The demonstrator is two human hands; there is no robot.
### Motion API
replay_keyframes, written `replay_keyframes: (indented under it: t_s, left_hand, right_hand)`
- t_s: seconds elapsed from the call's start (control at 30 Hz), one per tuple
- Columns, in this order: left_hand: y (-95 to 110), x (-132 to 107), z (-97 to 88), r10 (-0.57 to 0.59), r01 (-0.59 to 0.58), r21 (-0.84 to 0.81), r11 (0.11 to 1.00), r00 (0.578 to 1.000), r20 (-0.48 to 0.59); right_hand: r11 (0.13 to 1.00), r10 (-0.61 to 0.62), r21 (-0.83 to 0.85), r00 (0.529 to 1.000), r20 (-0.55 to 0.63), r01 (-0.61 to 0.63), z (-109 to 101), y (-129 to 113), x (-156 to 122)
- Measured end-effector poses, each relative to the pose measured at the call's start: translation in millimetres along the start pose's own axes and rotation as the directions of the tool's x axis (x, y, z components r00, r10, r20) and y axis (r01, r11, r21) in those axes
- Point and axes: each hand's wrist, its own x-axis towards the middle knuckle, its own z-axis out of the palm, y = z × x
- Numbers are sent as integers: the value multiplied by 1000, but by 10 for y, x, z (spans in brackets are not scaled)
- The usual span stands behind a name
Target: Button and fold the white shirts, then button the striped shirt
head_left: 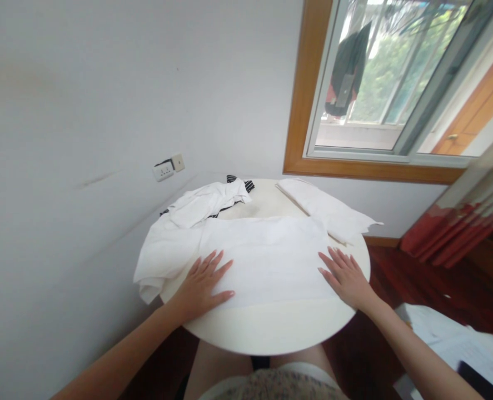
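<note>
A white cloth lies spread flat across the middle of a small round white table. My left hand rests palm down on the cloth's left edge, fingers spread. My right hand presses flat on the cloth's right edge, fingers pointing up and left. Neither hand grips anything. A folded white cloth lies at the table's far right. A crumpled white garment with a black-and-white striped piece under it sits at the far left.
More white fabric hangs over the table's left rim. A grey wall with a socket stands close behind. A wood-framed window is at the upper right, a red curtain beside it. Papers lie at the lower right.
</note>
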Motion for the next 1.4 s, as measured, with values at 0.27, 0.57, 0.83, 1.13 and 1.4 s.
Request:
replay_keyframes:
  t_s: [0.27, 0.57, 0.83, 1.13, 1.4]
  left_hand:
    - [498, 1133, -63, 19, -28, -78, 997, 993, -117]
    - [401, 1722, 503, -89, 82, -103, 991, 994, -63]
    - [16, 1660, 423, -392, 390, -69, 918, 920, -16]
    - [-147, 1590, 384, -446, 445, -32, 895, 894, -41]
    - [747, 913, -105, -155, 152, -31, 988, 967, -202]
  right_hand:
    - [968, -231, 100, 973, 18, 228, -323, -747, 1016]
    - [989, -44, 144, 987, 152, 22, 240, -1177, 1628]
    - [968, 216, 93, 963, 164, -233, 277, -688, 1685]
    - [925, 355, 143, 935, 12, -353, 235, -578, 1633]
    - [970, -100, 214, 993, -63, 112, -230, -1181, 943]
